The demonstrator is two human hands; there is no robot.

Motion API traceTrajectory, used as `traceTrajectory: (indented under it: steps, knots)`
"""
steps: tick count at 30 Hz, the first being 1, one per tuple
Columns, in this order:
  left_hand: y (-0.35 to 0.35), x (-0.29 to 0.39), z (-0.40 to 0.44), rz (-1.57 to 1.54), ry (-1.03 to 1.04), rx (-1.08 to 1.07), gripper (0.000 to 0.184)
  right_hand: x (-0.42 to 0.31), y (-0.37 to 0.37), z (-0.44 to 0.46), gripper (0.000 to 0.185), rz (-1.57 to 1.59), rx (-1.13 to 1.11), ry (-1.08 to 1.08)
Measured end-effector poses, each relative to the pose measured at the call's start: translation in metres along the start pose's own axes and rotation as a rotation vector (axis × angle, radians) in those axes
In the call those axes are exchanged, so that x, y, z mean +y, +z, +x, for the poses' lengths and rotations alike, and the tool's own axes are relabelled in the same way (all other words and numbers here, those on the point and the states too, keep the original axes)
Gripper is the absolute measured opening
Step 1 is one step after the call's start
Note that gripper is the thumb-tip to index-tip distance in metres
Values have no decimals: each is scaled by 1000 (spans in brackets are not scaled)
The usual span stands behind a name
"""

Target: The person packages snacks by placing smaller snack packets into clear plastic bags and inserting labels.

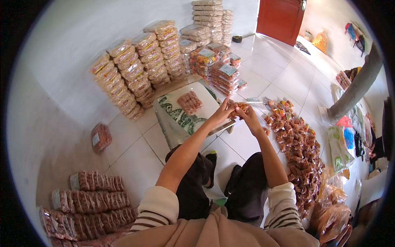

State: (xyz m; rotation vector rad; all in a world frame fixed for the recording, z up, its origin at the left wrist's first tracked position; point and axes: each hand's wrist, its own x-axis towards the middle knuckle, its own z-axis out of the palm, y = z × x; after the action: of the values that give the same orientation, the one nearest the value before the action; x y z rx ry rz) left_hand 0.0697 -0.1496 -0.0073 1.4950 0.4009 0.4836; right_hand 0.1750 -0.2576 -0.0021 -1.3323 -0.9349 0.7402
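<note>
My left hand [222,113] and my right hand [249,118] meet above the right edge of a low table. Between them is a small clear packet of orange-brown snacks [242,108], with the fingers of both hands closed on it. Part of the packet is hidden by my fingers. On the table's white and green cover [170,108] lies a flat bundle of reddish-brown snack packets [190,102]. To the right of my hands, a long heap of loose small snack packets [294,148] spreads over the floor.
Tall stacks of bagged snacks [127,61] line the wall behind the table, beside piled orange packs [226,72]. Rows of brown packs [92,199] lie at lower left; one single pack [101,137] is nearby. A grey pillar [356,88] and plastic bags [340,148] are at right.
</note>
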Motion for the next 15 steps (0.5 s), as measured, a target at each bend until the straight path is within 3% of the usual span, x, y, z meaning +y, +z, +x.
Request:
traceTrajectory:
  steps: [3, 4, 5, 7, 9, 10, 11, 13, 15]
  knots:
    - [-21, -32, 8, -235, 107, 19, 32, 10, 12, 12, 40, -43, -100, -38]
    - [-29, -44, 8, -170, 160, 20, 30, 16, 14, 20, 42, -134, -132, 31]
    - [-41, -63, 12, 83, 178, 67, 29, 25, 15, 22, 42, -137, -145, 32]
    - [-53, -62, -3, 344, 117, 33, 36, 4, 33, 10, 42, -44, -256, 131]
    - [-65, -66, -7, 424, 161, 36, 37, 24, 42, 15, 41, -148, -240, 122]
    - [-67, -60, -15, 507, 209, 21, 39, 28, 48, 14, 41, -116, -202, 93]
    - [-64, -54, -21, 345, 163, 102, 39, 33, 53, 10, 42, -84, -160, 66]
    - [-71, -54, -23, 287, 300, 224, 45, 45, 59, 1, 42, -140, -82, 80]
    - [-84, -59, -29, 382, 333, 278, 52, 74, 63, -9, 42, 17, 301, -107]
